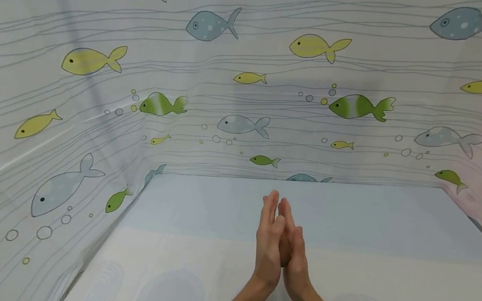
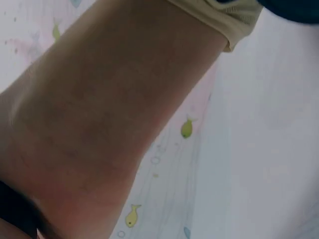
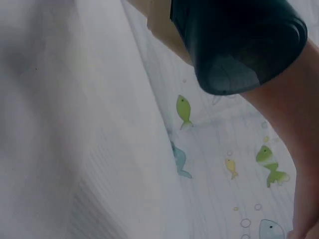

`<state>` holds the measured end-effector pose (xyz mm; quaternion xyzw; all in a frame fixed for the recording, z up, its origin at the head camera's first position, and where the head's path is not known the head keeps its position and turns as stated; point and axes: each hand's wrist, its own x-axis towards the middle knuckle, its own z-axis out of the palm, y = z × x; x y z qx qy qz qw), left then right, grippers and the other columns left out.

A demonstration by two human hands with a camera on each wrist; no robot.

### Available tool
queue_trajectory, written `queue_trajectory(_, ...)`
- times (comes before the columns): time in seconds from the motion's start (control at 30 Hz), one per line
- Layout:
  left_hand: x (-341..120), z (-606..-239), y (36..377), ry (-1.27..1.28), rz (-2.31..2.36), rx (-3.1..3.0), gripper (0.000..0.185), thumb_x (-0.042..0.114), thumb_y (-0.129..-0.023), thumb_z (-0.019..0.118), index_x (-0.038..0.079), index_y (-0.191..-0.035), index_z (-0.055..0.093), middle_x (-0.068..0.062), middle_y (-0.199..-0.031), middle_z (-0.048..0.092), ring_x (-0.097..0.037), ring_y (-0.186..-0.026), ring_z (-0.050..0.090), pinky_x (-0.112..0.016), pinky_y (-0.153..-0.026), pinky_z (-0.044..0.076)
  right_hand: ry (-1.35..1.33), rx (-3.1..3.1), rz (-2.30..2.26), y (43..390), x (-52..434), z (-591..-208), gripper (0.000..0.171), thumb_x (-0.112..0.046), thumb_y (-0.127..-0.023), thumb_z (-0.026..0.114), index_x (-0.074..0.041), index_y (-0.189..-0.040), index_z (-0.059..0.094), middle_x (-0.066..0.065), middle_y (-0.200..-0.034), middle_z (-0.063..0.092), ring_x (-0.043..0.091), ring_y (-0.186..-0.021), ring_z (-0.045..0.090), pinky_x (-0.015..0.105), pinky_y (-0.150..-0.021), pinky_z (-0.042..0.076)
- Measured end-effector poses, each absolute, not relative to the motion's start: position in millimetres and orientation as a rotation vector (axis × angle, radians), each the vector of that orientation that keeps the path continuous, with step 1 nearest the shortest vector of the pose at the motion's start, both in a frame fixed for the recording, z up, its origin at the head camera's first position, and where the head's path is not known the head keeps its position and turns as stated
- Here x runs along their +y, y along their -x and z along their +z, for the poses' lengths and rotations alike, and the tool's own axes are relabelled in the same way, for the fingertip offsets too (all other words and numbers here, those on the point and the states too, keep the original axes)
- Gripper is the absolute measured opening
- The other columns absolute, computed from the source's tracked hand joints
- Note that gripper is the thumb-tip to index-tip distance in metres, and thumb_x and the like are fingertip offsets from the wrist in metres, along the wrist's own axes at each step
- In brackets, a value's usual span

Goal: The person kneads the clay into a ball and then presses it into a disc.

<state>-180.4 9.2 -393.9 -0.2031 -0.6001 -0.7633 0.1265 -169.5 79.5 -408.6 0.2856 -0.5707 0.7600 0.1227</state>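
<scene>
In the head view my left hand [image 1: 268,247] and right hand [image 1: 297,264] stand upright over the table, palms facing each other. Their heels and palms meet, and the fingers point up, nearly straight. Between the palms is a narrow dark gap; no held thing shows there. A bare forearm [image 2: 99,104] with a beige cuff fills much of the left wrist view. In the right wrist view a dark teal rounded casing [image 3: 249,50] sits against a bare wrist [image 3: 299,99]. The fingers are outside both wrist views.
A pale table [image 1: 196,206], white and light blue with faint oval patterns, spreads under the hands. Behind it and along the left hangs a white fish-print curtain [image 1: 204,83] with wavy lines. The right side has a pinkish tint.
</scene>
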Motion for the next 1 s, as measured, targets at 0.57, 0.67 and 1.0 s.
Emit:
queue_trajectory(0.57, -17.6, -390.1, 205.1, 0.407, -2.206, -1.674, 0.062, 0.035, -0.101, 0.038, 0.012, -0.157, 0.023, -0.002, -0.162, 0.025, -0.020, -0.151, 0.017, -0.052, -0.120, 0.013, -0.876, -1.767, 2.240, 149.3, 68.4, -403.1, 0.056, -0.028, -0.107, -0.002, -0.004, -0.158, -0.005, 0.011, -0.166, -0.008, 0.000, -0.150, 0.005, 0.012, -0.115, 0.015)
queue_trajectory(0.67, -23.3, -389.4, 210.2, 0.376, -2.255, -1.639, 0.061, 0.036, -0.103, 0.037, 0.014, -0.158, 0.021, 0.000, -0.162, 0.024, -0.018, -0.151, 0.017, -0.053, -0.121, 0.010, -0.920, -1.773, 2.235, 143.0, 64.6, -399.9, 0.055, -0.026, -0.107, -0.003, -0.007, -0.158, -0.007, 0.010, -0.165, -0.010, 0.000, -0.150, 0.000, 0.011, -0.113, 0.014)
queue_trajectory(1.0, -19.5, -396.6, 210.6, 0.542, -2.477, -1.547, 0.062, 0.033, -0.104, 0.023, 0.010, -0.159, 0.005, -0.004, -0.166, 0.007, -0.021, -0.153, -0.003, -0.049, -0.121, -0.006, -0.883, -1.704, 2.310, 135.4, 61.8, -388.9, 0.057, -0.030, -0.106, -0.003, -0.006, -0.158, -0.007, 0.007, -0.165, -0.011, 0.010, -0.151, -0.007, 0.011, -0.115, 0.011)
